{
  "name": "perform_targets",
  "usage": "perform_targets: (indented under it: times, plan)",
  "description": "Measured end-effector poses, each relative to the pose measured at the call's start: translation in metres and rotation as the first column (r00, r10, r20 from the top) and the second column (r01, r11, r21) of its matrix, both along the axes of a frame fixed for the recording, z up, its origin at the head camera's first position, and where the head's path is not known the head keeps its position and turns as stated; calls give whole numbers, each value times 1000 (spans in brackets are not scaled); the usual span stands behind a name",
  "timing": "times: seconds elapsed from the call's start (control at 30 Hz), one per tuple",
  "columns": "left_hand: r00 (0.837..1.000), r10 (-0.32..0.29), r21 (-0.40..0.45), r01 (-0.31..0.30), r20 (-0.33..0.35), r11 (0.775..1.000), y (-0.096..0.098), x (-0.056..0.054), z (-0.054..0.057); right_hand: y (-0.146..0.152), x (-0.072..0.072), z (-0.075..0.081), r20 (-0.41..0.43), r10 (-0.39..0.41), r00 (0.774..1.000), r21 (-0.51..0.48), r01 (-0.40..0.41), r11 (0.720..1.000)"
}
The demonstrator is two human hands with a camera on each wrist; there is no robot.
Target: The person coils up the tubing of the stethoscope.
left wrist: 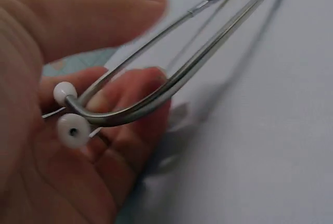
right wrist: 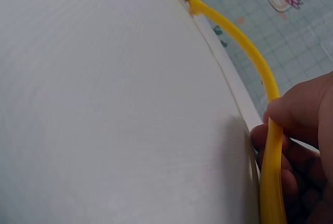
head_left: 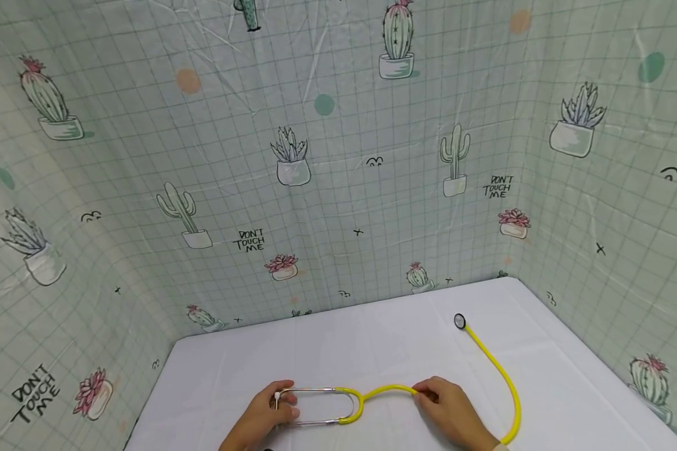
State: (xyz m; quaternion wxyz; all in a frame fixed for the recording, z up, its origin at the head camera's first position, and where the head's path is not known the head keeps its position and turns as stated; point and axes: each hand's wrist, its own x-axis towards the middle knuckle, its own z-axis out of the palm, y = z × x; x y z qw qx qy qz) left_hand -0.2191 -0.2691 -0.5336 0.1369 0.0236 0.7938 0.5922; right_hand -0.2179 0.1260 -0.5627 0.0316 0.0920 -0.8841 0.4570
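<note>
A stethoscope with yellow tubing (head_left: 510,385) lies across the front of the table in the head view. My left hand (head_left: 262,410) holds its metal ear tubes (head_left: 314,389) at the curved ends, thumb on one side and fingers on the other. Two white ear tips (left wrist: 73,130) show beside the palm in the left wrist view. Farther along, my right hand (head_left: 448,407) pinches the tubing between thumb and fingertips, to the right of the yellow Y-joint (head_left: 362,399). Beyond that hand the tubing curves back to a round, dark-rimmed chest piece (head_left: 459,321) on the tabletop.
A white-covered table (head_left: 248,357) is under both hands. Cloth walls (head_left: 338,207) printed with cacti and a grid enclose its back and sides. A small dark thing (head_left: 267,449) peeks in at the bottom edge of the head view.
</note>
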Motion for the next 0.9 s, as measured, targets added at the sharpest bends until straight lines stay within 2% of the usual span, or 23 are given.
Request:
perform_targets:
  times: [0.1,0.2,0.3,0.4,0.5,0.67,0.77,0.9]
  plan:
    - [997,-72,-57,73,29,996,-4,-1,6,0,0,1,5,-5,1000,-2,5,1000]
    - [992,-128,-170,129,16,977,-3,-1,11,-1,-1,2,18,-6,1000,-1,6,1000]
    - [985,-168,-266,155,-30,952,-1,-1,14,-1,-1,2,28,-2,1000,-7,3,1000]
    - [979,-184,-322,149,-82,935,1,0,16,0,0,1,25,4,1000,-19,-4,1000]
    - [982,-162,-330,121,-99,936,2,1,15,0,0,-1,14,6,1000,-24,-6,1000]
    - [990,-108,-288,78,-90,954,3,2,13,0,-2,-1,10,1,1000,-14,-1,1000]
    - [989,-108,-259,79,-101,963,1,2,10,0,-2,0,3,-1,1000,-4,1,1000]
    - [987,-117,-172,97,-110,980,-4,1,5,0,-1,0,-11,-10,1000,1,10,1000]
